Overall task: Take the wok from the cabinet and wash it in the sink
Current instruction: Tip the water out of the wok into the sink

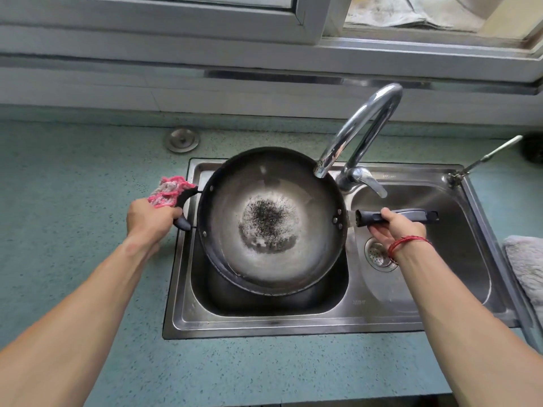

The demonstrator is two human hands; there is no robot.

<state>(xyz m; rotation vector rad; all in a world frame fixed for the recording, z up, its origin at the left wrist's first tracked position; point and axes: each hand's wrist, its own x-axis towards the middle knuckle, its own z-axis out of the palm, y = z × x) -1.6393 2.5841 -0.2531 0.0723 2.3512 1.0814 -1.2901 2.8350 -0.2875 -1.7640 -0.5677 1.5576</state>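
A dark round wok (270,221) with a blackened patch in its middle hangs over the left basin of the steel double sink (293,324). My left hand (151,220) grips the wok's short loop handle together with a pink and white knitted cloth (169,190). The long black handle on the right is held by my right hand (393,227), which wears a red string at the wrist. A chrome faucet (361,127) arches over the wok's upper right rim; no water shows from its spout.
The sink's right basin has a drain strainer (379,255). A round steel cap (182,140) sits on the teal counter (73,177) behind the sink. A grey towel (526,265) lies at the right edge. A thin metal tap (484,157) stands at the sink's back right corner, below a window.
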